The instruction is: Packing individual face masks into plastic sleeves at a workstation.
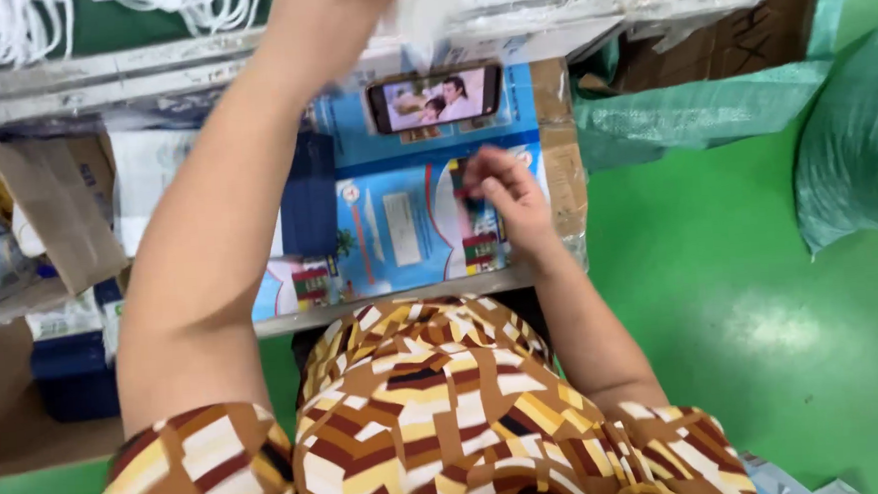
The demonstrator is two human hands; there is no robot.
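My left hand (332, 17) is raised at the top of the view, blurred, and closed on something white and blurred (426, 7) that I cannot identify. My right hand (506, 193) rests on a flat blue printed sheet (408, 229) lying on the work surface, fingers pinched around a small red thing (466, 188). A black phone (435, 99) lies sideways on the sheet just beyond the right hand, its screen lit with a video.
Cardboard boxes (52, 212) and blue cartons (70, 372) crowd the left. Green plastic bags (853, 125) lie on the green floor (721, 282) at right. White cords (7, 29) hang at top left. A pale ledge (149, 72) runs behind the surface.
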